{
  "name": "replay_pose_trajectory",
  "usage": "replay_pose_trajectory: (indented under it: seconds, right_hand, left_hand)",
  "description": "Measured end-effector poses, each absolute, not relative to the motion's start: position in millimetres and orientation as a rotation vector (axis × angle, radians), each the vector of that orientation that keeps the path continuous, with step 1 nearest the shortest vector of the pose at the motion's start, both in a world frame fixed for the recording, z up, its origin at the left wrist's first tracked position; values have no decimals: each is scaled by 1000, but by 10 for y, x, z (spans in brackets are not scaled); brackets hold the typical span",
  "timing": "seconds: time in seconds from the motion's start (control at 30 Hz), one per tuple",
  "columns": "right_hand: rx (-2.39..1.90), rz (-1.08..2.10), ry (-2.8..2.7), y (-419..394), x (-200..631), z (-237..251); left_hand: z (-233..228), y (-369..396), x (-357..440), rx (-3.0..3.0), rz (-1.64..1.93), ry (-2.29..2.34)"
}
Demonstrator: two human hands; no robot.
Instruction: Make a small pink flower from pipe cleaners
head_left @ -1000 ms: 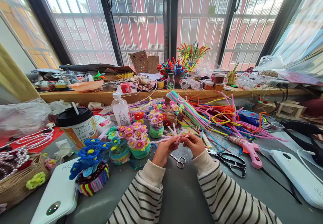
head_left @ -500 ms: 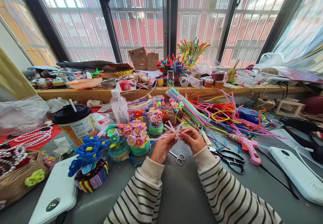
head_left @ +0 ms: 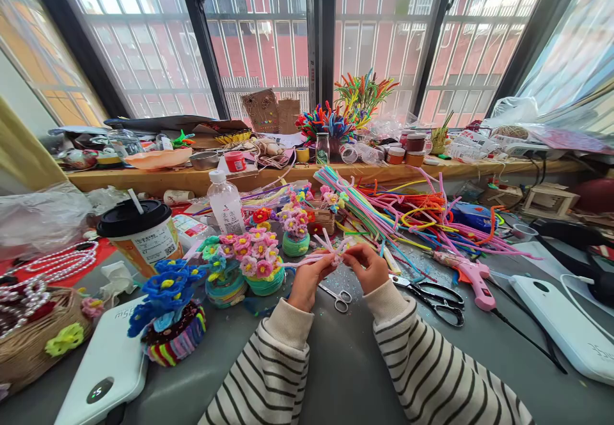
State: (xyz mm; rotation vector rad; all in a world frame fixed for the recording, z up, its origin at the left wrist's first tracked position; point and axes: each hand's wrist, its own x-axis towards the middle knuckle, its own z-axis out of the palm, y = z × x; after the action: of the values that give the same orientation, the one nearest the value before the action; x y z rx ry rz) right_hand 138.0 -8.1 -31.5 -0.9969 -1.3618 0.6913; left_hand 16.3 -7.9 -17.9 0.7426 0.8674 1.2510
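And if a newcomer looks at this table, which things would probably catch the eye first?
Probably the blue pipe-cleaner flowers in the striped pot at front left, with the pink flowers behind them to the right. Next, perhaps, the tangled heap of coloured pipe cleaners beyond the right hand. In the centre, the left hand holds pale pink pipe cleaners, with the right fingertips close against them.
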Motion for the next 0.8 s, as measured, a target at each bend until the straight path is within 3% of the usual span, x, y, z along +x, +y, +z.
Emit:
replay_pose_trajectory:
  seconds: [0.4,0.8]
  right_hand:
    - [-1041,1,-1791,-120,1405,-330]
    - [-1039,-210,-1904,-85,1429,-412]
  left_hand:
    - [-191,-79,161,748,1247,902]
    - [-161,-102,174,738,1245,880]
